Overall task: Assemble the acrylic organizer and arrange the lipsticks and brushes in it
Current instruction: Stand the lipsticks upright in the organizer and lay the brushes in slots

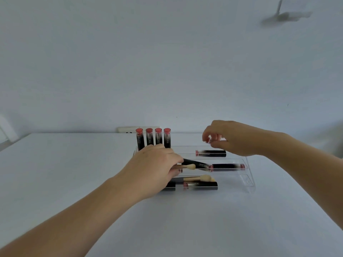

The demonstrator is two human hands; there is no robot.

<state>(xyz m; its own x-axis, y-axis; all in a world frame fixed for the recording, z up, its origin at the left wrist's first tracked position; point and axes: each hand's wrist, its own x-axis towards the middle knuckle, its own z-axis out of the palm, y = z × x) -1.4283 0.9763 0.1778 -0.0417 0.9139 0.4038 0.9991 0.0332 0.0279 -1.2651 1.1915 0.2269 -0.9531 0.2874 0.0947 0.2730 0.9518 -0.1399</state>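
A clear stepped acrylic organizer (248, 175) sits mid-table. Several black lipsticks with red caps (153, 138) stand upright along its back left. More lipsticks lie flat on its tiers: one on the upper tier (211, 153), two on the middle tier (228, 166), others on the front tier (201, 186). A cream-tipped brush (201, 178) lies on the front tier. My left hand (155, 169) grips a lipstick (196, 163) and a small brush (189, 166) at the middle tier. My right hand (229, 139) hovers above the upper tier, pinching a lipstick by its cap end (208, 140).
The white table (74, 173) runs to a pale wall. A white power strip (128, 129) lies at the table's back edge behind the standing lipsticks. A blurred ceiling fan (285, 16) shows at the top right.
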